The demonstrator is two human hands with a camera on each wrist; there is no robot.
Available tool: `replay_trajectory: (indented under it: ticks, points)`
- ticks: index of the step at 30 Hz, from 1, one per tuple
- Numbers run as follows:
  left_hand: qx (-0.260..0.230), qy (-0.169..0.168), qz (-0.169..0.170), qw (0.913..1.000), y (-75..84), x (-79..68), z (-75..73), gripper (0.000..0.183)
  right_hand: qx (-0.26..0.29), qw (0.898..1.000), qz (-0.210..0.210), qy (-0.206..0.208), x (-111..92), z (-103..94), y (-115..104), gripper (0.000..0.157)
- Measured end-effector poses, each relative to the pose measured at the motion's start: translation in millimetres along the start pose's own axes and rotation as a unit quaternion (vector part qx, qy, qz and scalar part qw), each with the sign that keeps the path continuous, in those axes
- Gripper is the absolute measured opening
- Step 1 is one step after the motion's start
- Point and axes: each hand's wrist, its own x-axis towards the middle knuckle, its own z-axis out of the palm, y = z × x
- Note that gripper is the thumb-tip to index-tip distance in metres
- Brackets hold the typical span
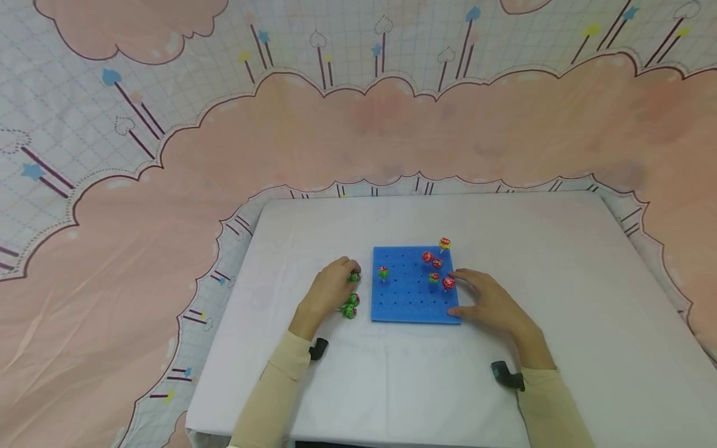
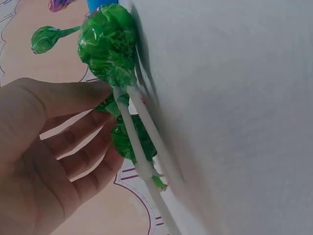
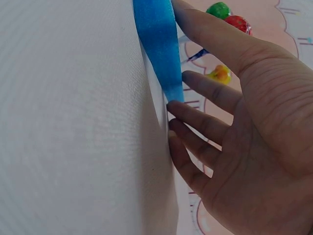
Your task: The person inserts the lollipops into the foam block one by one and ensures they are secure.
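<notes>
My left hand (image 1: 332, 287) is left of the blue foam board (image 1: 392, 311), pinching a green-wrapped lollipop (image 1: 355, 277) between thumb and fingers. Just below it, several green lollipops (image 1: 350, 310) lie on the white cloth. Up close in the left wrist view, a green lollipop (image 2: 107, 41) with white sticks partly hides the pinch. My right hand (image 1: 493, 302) touches the board's right side, thumb at the near corner and fingers fairly straight. Standing in the board are a green lollipop (image 1: 383, 272) at left and, toward the right, red lollipops (image 1: 449, 283) and a yellow lollipop (image 1: 445, 243).
The board has rows of small holes. A white cloth (image 1: 560, 249) covers the table under it, and a patterned curtain (image 1: 392, 137) hangs behind. Each wrist carries a small black camera, such as the right wrist camera (image 1: 506, 376).
</notes>
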Motion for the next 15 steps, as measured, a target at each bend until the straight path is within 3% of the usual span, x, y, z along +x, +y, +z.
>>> replay_trajectory:
  ticks: [8,15]
  points:
    - [-0.031,0.056,0.033,0.9974,3.6,1.6,-11.8,0.03,-0.005,1.0,0.005,-0.003,-1.6,-0.1,-2.8,0.095]
    - [-0.073,0.135,0.07,0.9856,13.0,5.3,-26.0,0.028,-0.007,1.0,0.005,-0.004,-2.0,-1.0,-4.2,0.094]
